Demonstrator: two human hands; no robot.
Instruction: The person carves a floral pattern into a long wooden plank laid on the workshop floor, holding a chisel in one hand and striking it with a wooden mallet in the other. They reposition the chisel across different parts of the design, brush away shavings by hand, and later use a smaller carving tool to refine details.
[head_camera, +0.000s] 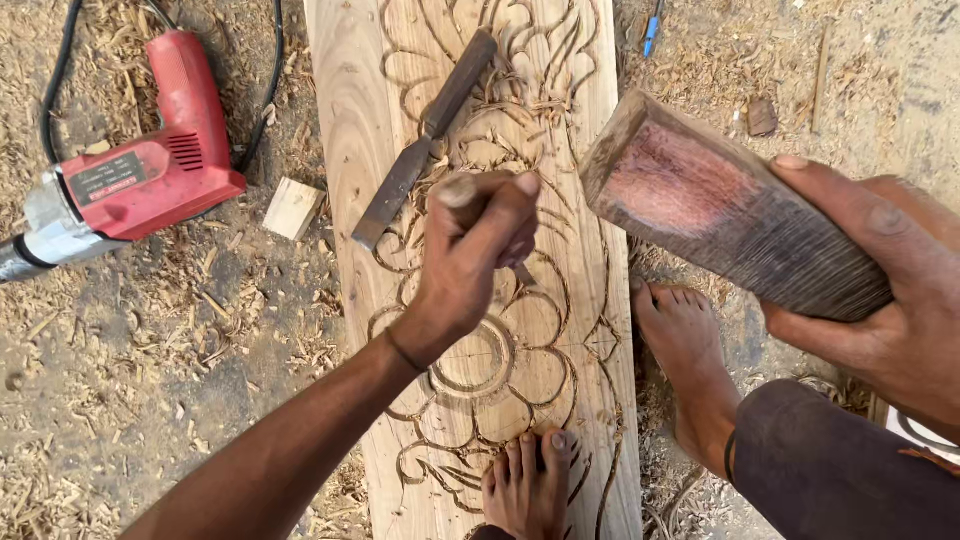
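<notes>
Head view. The left hand (470, 250) is clenched around a chisel (462, 192), of which only the butt end shows above the fist; its blade points down onto a long wooden plank (345, 120) that lies on the floor and runs from near to far through the middle of the scene. The plank bears a carved floral pattern of petals and a ring. The right hand (880, 290) grasps a heavy wooden block (720, 205), fingers wrapped around its right end, raised to the right of the left hand and apart from it. A second chisel (425, 140) lies loose on the plank, just beyond the left hand. A red electric drill (150, 170) rests on the sawdust-covered floor (150, 380) at far left, with a small wood offcut (293, 208) between it and the plank. One bare foot (528, 485) presses on the plank's near end; the other foot (690, 350) stands just right of it.
</notes>
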